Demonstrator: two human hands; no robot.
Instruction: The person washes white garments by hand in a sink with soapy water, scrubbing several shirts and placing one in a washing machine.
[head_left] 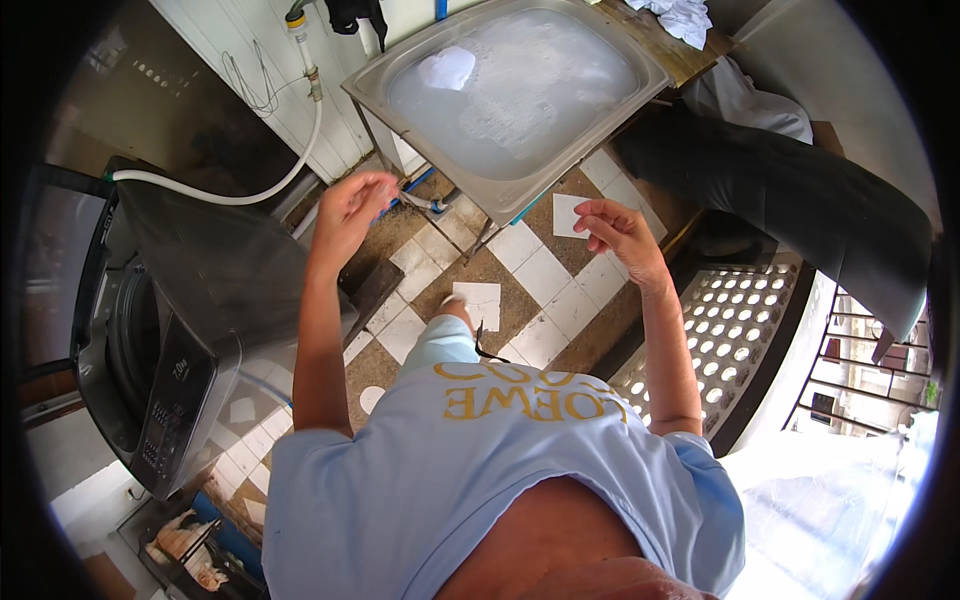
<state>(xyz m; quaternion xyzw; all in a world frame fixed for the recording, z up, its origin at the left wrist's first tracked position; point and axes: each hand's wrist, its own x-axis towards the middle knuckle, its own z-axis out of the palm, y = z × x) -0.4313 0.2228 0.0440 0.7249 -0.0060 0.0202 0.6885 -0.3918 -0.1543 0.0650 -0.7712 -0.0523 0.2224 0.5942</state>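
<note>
My left hand (pixel 352 222) is raised in mid-air, left of the front of a metal sink (pixel 480 187). Its fingers are loosely bent and slightly blurred, with nothing visible in them. Over the tiled floor to the right hovers my right hand (pixel 622 238), its fingers curved and a little apart, also without anything visible in it. Neither hand touches the sink. Cloudy, foamy water (pixel 525 85) fills the basin, and a white bunched cloth (pixel 447 68) floats at its left side. Whatever lies under the water is hidden.
On the left stands a dark top-loading washing machine (pixel 180 380) with its lid up. A white hose (pixel 290 170) runs beside it. White cloth (pixel 682 18) lies on a wooden board at the right of the sink. A perforated panel (pixel 715 340) and dark padded piece (pixel 780 190) are at right.
</note>
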